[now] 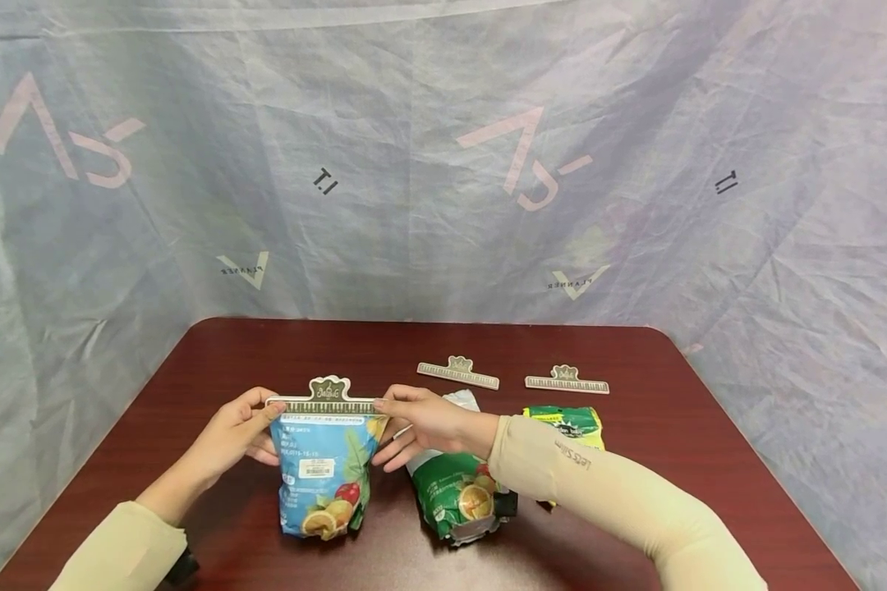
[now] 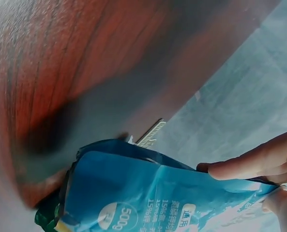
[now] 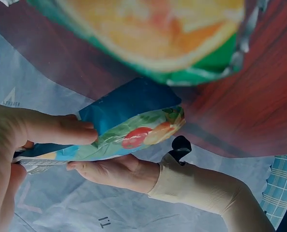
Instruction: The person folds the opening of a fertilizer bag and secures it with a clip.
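1. Blue pouch [image 1: 325, 492] – glossy, printed with red and orange fruit, white barcode label [image 1: 316, 468] on front – held upright above the worktop [image 1: 236, 353], left of the green pouch [image 1: 447, 492]
2. Piano-key clip [image 1: 330, 406], pale-rimmed, spans its top edge
3. Left hand [image 1: 240, 428] pinches clip and pouch at one end
4. Right hand [image 1: 425, 420] pinches the other end

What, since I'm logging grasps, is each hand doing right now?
Left hand: closed, pinching the left end of the piano-keyboard clip and the blue fruit-print bag.
Right hand: closed, pinching the clip's right end and the bag.
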`<state>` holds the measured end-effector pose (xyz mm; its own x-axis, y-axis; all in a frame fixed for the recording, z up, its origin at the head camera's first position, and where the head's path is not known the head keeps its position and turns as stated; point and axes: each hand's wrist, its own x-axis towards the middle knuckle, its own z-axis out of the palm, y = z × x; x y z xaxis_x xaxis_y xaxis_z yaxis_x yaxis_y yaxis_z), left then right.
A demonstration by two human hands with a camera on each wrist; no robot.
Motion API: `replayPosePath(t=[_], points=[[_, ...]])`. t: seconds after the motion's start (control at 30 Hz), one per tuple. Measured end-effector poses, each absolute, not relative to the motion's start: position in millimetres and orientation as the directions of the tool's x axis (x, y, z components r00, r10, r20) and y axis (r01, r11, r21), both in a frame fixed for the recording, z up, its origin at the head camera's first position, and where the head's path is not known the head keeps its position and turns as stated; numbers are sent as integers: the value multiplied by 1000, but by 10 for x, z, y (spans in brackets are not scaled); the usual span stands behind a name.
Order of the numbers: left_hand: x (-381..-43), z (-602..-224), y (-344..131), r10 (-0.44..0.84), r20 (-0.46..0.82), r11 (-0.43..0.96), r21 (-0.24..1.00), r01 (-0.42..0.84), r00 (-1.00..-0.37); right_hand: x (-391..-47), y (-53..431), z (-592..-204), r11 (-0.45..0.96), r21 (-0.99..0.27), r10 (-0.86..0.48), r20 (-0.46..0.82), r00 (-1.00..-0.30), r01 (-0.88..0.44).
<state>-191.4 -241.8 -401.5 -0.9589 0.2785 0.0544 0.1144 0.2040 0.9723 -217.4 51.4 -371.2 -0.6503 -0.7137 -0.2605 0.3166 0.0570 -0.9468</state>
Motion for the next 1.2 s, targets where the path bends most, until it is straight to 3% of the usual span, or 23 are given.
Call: replayPosePath(t=[0.53, 1.2], points=[[-1908, -3932, -2696, 353, 20, 207, 973, 99, -935, -2171, 251, -3636, 76, -928, -730, -301, -613, 366], [-1918, -3941, -3048, 405, -87, 201, 980, -5, -910, -2172, -97, -3671, 93, -890, -740, -362, -568, 446]])
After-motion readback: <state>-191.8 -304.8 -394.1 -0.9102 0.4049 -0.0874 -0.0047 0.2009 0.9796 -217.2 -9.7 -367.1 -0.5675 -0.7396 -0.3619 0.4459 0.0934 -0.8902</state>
